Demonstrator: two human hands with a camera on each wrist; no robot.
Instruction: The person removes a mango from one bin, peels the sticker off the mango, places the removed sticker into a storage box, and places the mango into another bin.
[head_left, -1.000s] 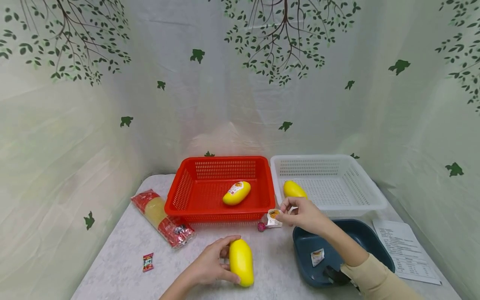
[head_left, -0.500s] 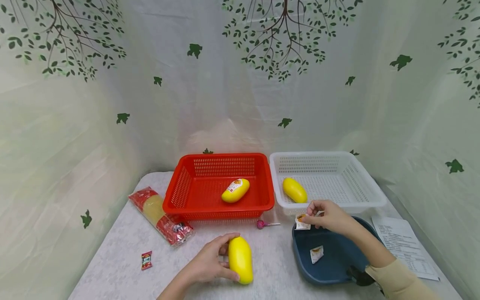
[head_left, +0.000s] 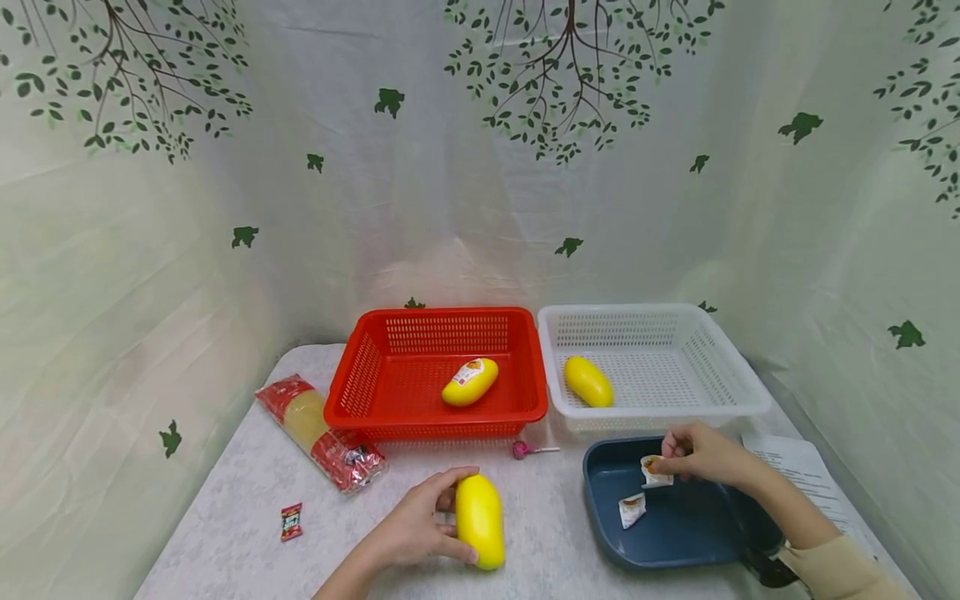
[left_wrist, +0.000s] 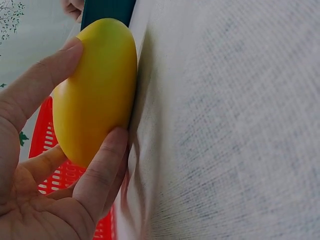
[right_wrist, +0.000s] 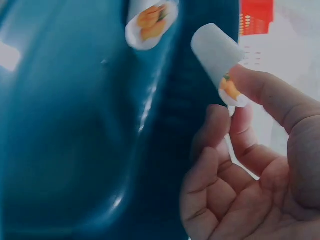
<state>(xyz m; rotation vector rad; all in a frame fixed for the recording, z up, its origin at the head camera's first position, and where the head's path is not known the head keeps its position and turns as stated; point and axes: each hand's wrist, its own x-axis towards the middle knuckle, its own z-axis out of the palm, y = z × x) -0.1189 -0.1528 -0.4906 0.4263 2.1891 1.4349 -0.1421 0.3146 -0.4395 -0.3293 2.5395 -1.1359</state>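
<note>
My left hand [head_left: 427,521] grips a plain yellow mango [head_left: 481,522] on the table, thumb on one side and fingers on the other. In the left wrist view the mango [left_wrist: 100,90] shows smooth skin with no label. Over the dark blue basin [head_left: 615,546], my right hand [head_left: 701,457] pinches a curled white sticker [head_left: 656,472] with an orange fruit picture. The right wrist view shows this sticker [right_wrist: 215,52] between thumb and fingers. A second curled sticker [head_left: 632,510] lies inside the basin.
A red basket [head_left: 435,433] holds a labelled mango [head_left: 470,382]. Beside it a white basket [head_left: 675,412] holds a plain mango [head_left: 588,382]. A lollipop [head_left: 522,450], a red-ended noodle packet [head_left: 318,429], a small red candy [head_left: 292,522] and a printed sheet [head_left: 798,467] lie around.
My right hand has carried the sticker rightward, from beside the lollipop to over the blue basin. My left hand stays on the mango.
</note>
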